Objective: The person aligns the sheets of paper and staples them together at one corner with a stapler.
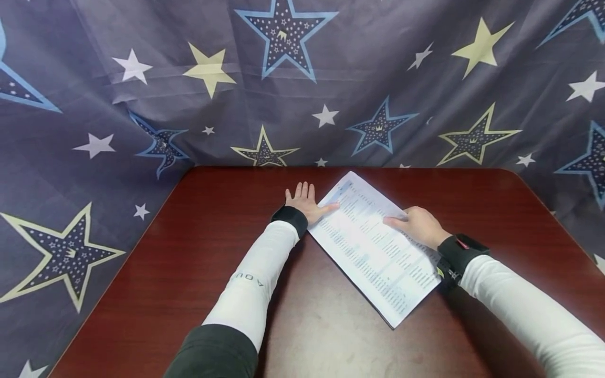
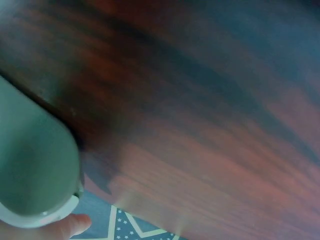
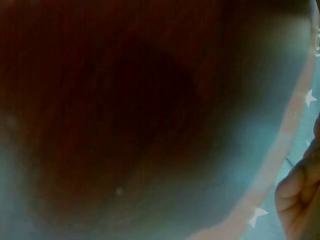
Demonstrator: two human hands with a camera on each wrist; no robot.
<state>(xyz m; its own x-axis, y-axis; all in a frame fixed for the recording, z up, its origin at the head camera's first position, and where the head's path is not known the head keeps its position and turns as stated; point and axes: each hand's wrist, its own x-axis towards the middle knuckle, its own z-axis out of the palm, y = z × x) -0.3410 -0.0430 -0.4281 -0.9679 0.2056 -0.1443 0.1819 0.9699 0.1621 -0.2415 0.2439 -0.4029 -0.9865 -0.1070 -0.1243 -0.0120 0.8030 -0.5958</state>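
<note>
A white printed sheet point(image 1: 364, 247), covered in rows of small text, lies slanted over the table. Whether the thin dark line along its lower left edge is a backing or a shadow, I cannot tell. My right hand point(image 1: 420, 226) grips the sheet's right edge, thumb on top; its curled fingers point(image 3: 295, 190) show at the border of the right wrist view. My left hand point(image 1: 306, 205) is at the sheet's upper left edge, fingers spread and straight, thumb lying across the paper. A fingertip point(image 2: 77, 225) shows low in the left wrist view, beside a blurred grey-green rounded shape.
The reddish-brown wooden table point(image 1: 198, 252) has rounded far corners, and light glares off its front middle. Behind it and to the sides hangs a dark cloth point(image 1: 402, 47) patterned with stars.
</note>
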